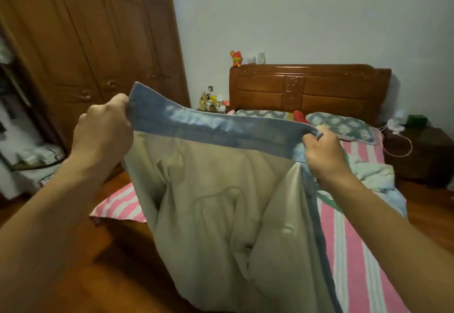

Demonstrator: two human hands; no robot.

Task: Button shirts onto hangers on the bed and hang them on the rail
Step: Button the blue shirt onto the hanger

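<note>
Beige shirt (221, 202) with blue trim, stretched in the air above the striped bed (353, 251), seen from the head camera. Left hand (103, 126) pinching one end of the blue band, right hand (319, 150) clenched round the other. No hanger clearly in view, only something green (330, 203) on the bed by the right forearm. Risk: loose folds hanging low, likely to bunch or slide off the bed edge if either grip slackens. Wardrobe (86, 42) at left.
</note>
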